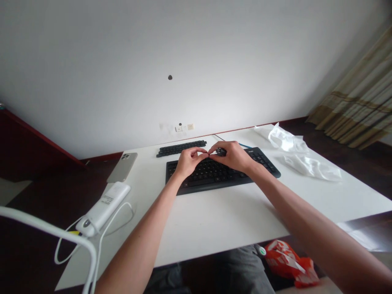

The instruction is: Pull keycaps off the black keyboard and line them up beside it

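A pale, bare wall (232,73) is standing behind a white rectangular bench (196,228), and a black rectangular plastic keyboard (211,174) is lying on the bench, close to its far side. Above the keys, the person's left hand (188,161) and right hand (232,155) are meeting at the tips of thumbs and forefingers; anything between those tips is too small to make out, so I cannot tell whether the left hand is gripping something. The right hand is clasping a small, dark, shiny object (221,152) under its curled fingers. Just beyond the keyboard, black plastic keycaps (182,148) are sitting in close rows. To the right, crumpled clear plastic bags (312,168) are resting on the bench. To the left, a pale metallic phone (123,166) is lying camera-side up, with a long white plastic block (105,206) lying nearer the person. Farther right, a beige-and-brown fabric curtain (358,100) is hanging.
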Demonstrator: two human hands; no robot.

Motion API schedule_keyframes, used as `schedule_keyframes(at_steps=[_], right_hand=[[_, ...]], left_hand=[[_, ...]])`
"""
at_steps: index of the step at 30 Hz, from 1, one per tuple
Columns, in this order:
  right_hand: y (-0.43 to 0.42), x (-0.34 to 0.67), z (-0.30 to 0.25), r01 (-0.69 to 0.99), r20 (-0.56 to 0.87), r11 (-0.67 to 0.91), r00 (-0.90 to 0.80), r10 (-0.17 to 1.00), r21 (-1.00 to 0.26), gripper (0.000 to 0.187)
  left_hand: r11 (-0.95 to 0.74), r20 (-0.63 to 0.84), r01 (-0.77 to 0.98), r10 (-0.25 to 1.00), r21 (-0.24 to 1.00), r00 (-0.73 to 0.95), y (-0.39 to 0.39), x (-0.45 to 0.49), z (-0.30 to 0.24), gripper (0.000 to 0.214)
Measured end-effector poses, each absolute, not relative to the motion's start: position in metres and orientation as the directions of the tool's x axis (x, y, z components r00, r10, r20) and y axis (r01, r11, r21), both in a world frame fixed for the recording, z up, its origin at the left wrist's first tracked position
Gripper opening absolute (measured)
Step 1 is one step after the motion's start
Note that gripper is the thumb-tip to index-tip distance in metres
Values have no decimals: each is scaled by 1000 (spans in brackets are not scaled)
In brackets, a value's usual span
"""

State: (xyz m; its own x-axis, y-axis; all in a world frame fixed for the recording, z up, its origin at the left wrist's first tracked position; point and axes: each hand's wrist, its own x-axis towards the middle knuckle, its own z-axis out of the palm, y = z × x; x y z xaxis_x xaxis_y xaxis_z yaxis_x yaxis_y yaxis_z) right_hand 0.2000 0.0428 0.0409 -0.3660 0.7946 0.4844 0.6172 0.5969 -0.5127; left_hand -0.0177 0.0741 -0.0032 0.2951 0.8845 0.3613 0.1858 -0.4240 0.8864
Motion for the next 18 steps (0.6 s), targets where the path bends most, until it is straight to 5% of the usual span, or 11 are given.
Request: schedule_keyframes(at_steps=[11, 15, 18], right_hand=[[45, 196, 35, 663, 435, 509, -293, 851, -549, 14], [53, 197, 27, 717, 448, 466, -236, 862, -518, 10], [57, 196, 22, 750, 445, 430, -202, 873, -502, 8]], left_hand=[[-463, 412, 214, 878, 860, 242, 75, -24, 1, 39], [-475, 566, 388, 807, 790, -165, 91, -59, 7, 41], [-365, 536, 410, 704, 836, -465, 108, -93, 1, 49]])
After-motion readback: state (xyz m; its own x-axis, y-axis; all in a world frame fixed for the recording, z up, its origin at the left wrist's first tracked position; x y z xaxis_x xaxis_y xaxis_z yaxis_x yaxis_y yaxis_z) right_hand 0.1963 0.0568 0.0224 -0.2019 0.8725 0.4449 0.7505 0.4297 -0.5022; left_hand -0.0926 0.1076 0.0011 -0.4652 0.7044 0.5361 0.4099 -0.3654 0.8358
